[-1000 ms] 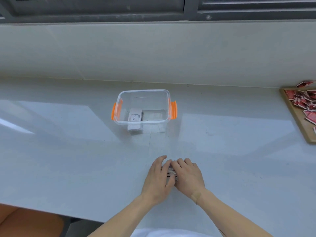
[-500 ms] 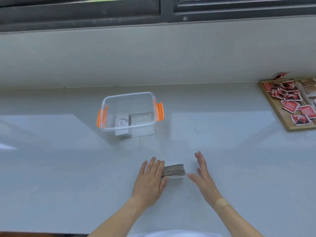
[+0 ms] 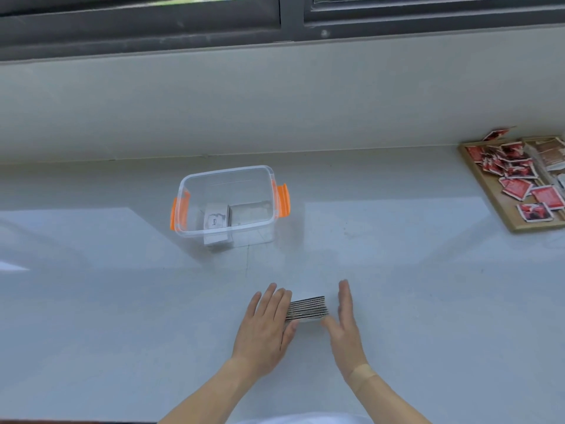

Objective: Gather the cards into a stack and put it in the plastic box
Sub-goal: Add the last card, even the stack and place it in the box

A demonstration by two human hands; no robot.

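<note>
Head view: stack [image 3: 306,309] between fingers [image 3: 276,304] (both hands).

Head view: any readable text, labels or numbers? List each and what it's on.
"love": on the white card in the box, printed sideways.
Red cards on the wooden tray: prints too blurred to read.
Stack between the left hand and right hand: only striped edges show, no text.

Two hands [image 3: 305,325], one card stack [image 3: 306,308], one plastic box [image 3: 227,175], one tray [image 3: 489,191].
</note>
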